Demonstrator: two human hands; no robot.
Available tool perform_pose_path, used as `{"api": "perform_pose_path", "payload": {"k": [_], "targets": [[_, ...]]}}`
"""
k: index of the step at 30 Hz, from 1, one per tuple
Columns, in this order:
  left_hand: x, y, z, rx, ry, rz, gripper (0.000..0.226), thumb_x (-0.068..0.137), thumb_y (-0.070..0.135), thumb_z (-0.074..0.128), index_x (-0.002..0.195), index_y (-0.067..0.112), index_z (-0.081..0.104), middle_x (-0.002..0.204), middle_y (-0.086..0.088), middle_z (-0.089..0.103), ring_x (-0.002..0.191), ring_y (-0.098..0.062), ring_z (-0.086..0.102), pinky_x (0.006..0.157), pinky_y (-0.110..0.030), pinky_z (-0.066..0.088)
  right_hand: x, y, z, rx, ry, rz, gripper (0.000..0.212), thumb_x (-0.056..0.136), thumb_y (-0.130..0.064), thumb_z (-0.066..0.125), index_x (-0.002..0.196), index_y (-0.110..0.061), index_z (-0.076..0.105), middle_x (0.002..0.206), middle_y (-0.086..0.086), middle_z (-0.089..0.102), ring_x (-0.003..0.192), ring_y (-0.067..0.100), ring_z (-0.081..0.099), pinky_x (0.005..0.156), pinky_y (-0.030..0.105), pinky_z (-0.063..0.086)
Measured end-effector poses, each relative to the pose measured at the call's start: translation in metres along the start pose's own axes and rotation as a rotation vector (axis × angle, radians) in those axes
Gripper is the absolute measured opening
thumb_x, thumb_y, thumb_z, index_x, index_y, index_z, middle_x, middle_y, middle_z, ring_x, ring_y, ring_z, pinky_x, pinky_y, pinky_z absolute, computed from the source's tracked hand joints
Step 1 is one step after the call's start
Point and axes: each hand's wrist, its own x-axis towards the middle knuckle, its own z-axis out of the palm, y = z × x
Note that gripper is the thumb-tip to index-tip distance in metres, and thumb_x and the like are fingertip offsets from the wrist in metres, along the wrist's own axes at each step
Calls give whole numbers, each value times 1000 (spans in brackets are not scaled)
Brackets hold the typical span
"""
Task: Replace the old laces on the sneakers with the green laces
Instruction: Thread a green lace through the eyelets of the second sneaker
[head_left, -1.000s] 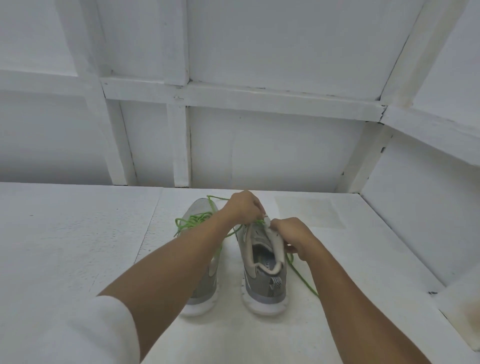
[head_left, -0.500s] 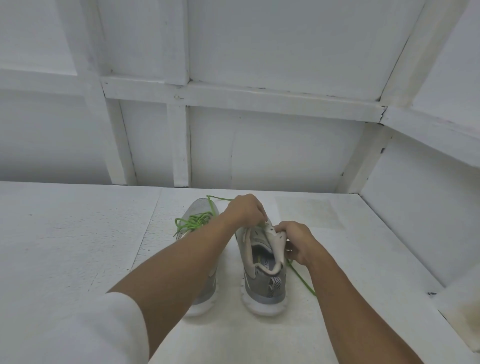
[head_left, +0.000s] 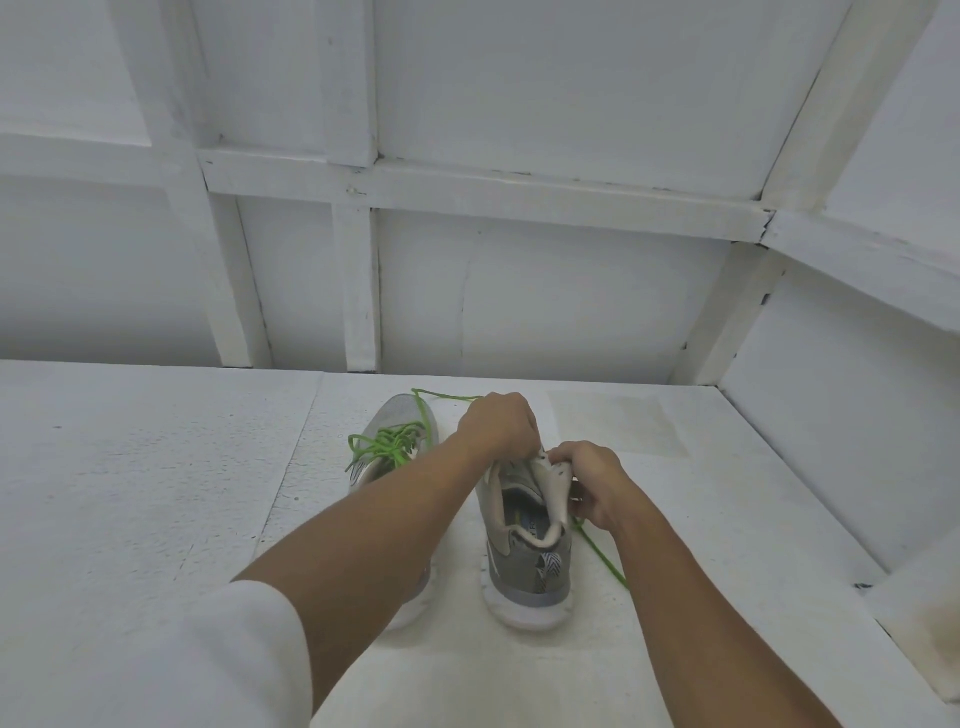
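The white table (head_left: 156, 493) carries two grey sneakers side by side, heels toward the wearer. The left sneaker (head_left: 397, 421) already wears its green lace (head_left: 387, 447) in a loose criss-cross, though the left forearm covers most of the shoe.

The right sneaker (head_left: 527, 551) is the one in work. Over the last second the right hand (head_left: 589, 486) has slid from the top of the tongue down along the shoe's outer side, and its fingers now pinch the pale tongue (head_left: 550, 480) and collar edge, bending them outward. The left hand (head_left: 498, 423) has stayed closed over the front of the lacing area. That opening-up suggests the upper eyelets are being exposed for threading, so the second shoe seems only partly laced.

A green lace tail (head_left: 602, 553) trails from under the right hand onto the table. What the left fingers hold is hidden; a lace end is likely but unseen. The eyelets themselves and any old laces cannot be made out.
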Motion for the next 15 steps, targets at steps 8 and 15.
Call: {"api": "perform_pose_path", "payload": {"k": [8, 15], "targets": [[-1, 3, 2, 18, -6, -5, 19, 75, 23, 66, 92, 25, 75, 95, 0, 71, 91, -23, 64, 78, -32, 56, 2, 0, 0, -11, -1, 4, 10, 84, -6, 55, 89, -4, 62, 78, 13, 56, 70, 27, 49, 62, 33, 42], [0, 7, 5, 77, 15, 10, 28, 81, 19, 65, 108, 13, 63, 107, -6, 64, 98, -26, 61, 81, -34, 54, -4, -6, -1, -85, -36, 4, 12, 88, -9, 51, 91, -4, 62, 80, 13, 59, 71, 26, 53, 62, 32, 46]]}}
